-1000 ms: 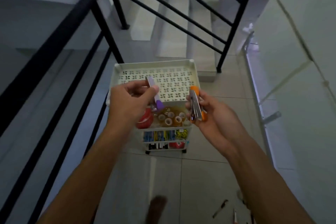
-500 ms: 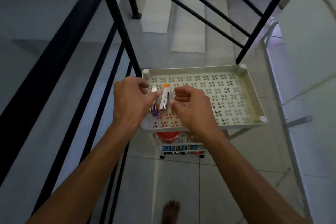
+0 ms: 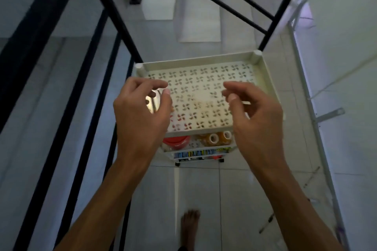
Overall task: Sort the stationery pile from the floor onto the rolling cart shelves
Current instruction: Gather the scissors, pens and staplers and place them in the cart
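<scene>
Both hands hover over the cart's top tray (image 3: 263, 73). Left hand (image 3: 140, 116) curls around a stapler (image 3: 152, 101); right hand (image 3: 257, 112) loosely curled, holding nothing. Risk: stapler dropped near tray's left edge tips off.

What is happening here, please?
A person stands over a white rolling cart on a tiled landing, with both hands above its top shelf. The left hand has its fingers curled around a metal thing, blurred, perhaps a stapler. The right hand hangs loosely curled and holds nothing. Tape rolls lie on a lower shelf. A pen lies on the floor.
</scene>
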